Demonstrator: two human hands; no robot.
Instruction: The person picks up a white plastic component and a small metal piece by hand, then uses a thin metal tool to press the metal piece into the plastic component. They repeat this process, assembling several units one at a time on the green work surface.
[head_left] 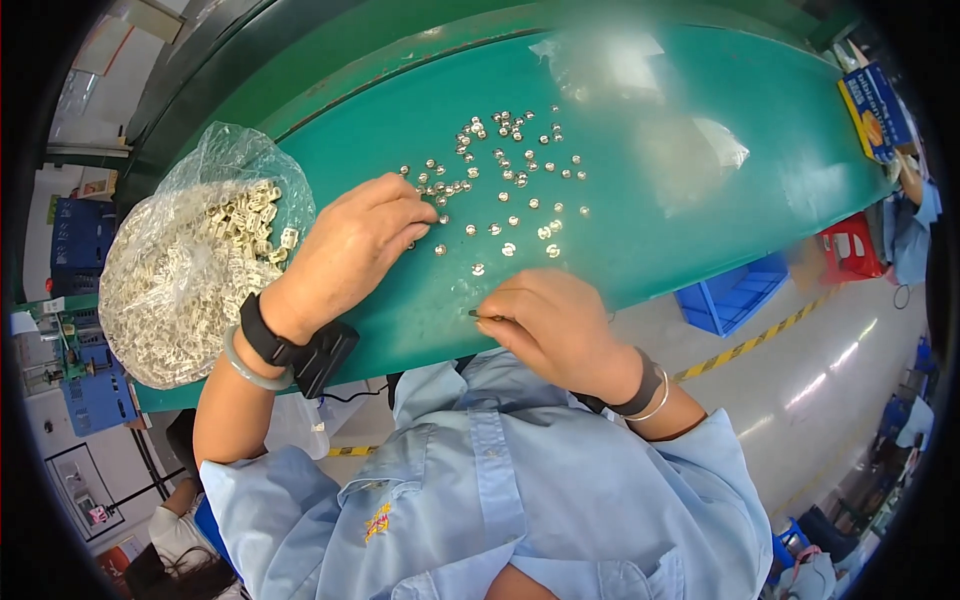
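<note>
A blue crate [735, 295] sits on the grey floor [800, 370] below the green desk [700, 200], near a red crate [850, 247]. A yellow-black floor stripe [755, 343] runs beside them. A blue box [878, 110] lies at the desk's far right.

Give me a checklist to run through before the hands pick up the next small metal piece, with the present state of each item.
1. Left hand rests on the loose metal pieces at the near edge of the scatter: ok.
2. Right hand pinches a thin metal tool or pin over the green table: ok.
3. What exactly the right hand grips: cannot tell, fingers cover it.
4. Pieces lie spread apart, easy to single out: ok.
5. Clear bag of parts sits open beside the left wrist: ok.
6. Pieces clear of the table's near edge: ok.
</note>
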